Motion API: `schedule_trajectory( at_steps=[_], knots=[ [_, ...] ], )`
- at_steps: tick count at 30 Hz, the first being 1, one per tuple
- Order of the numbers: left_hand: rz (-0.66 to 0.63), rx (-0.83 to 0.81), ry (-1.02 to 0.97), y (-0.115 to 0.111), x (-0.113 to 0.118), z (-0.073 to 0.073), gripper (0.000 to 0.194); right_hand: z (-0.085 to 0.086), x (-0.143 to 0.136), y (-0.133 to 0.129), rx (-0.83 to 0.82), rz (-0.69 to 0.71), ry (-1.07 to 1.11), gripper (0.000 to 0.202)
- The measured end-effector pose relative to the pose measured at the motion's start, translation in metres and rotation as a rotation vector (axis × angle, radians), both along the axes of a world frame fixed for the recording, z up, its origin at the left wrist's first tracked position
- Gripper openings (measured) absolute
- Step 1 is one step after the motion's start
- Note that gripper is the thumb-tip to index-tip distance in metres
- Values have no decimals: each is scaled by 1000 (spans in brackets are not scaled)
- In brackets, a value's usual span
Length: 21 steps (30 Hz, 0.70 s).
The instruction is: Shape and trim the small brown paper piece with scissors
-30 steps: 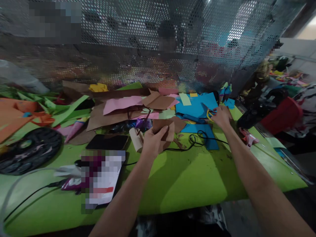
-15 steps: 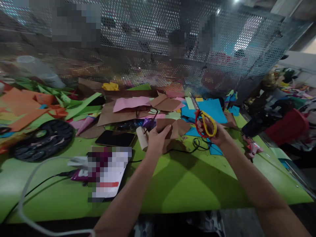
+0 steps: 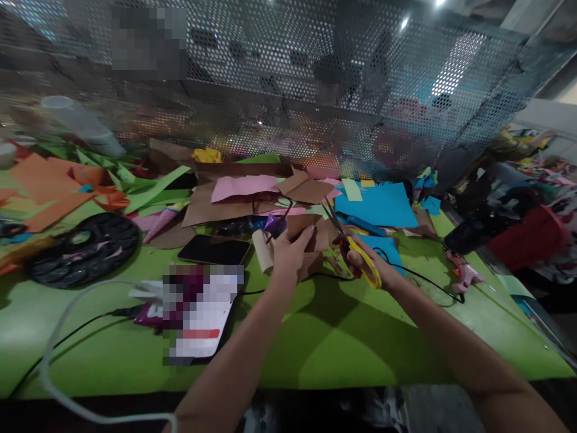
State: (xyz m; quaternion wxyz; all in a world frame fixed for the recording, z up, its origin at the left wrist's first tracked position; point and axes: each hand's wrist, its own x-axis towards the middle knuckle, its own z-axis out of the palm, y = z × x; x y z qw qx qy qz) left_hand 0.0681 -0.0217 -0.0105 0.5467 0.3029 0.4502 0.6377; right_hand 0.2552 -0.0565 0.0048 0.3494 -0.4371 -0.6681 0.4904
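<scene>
My left hand [image 3: 291, 249] pinches a piece of brown paper [image 3: 321, 233] between thumb and fingers, near the middle of the green table. Closed around the handles of the scissors [image 3: 367, 261], which are yellow and red, is my right hand [image 3: 360, 255]. The scissor blades point up and left, slightly parted, close to the right edge of the brown paper. A cream cardboard tube [image 3: 262, 251] lies just left of my left hand. Behind it is a crumpled purple piece [image 3: 274, 224].
A black phone [image 3: 214, 249] and a bright-screened device [image 3: 205, 343] lie left of my arms, beside a black round tray [image 3: 85, 248]. Coloured paper scraps, including a blue sheet [image 3: 383, 204], spread along the back below a perforated metal screen [image 3: 279, 78]. A pink glue gun [image 3: 464, 273] sits right.
The scissors in my right hand have moved left and down toward the brown paper, their blades now tilted left and parted. My left hand still holds the paper.
</scene>
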Motion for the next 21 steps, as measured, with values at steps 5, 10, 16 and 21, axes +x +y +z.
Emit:
schedule_trajectory(
  at_steps=[5, 10, 16, 21],
  knots=[
    [-38, 21, 55, -1, 0, -2, 42, -5, -5, -4, -2, 6, -29, 57],
    [-42, 19, 62, -3, 0, 1, 40, -3, -7, -6, 28, 1, -36, 54],
    [-30, 20, 91, -5, 0, 2, 40, 4, -11, -9, 50, 5, -40, 55],
    [-39, 14, 94, -6, 0, 4, 38, 7, -12, -9, 51, 22, -37, 56]
  ],
)
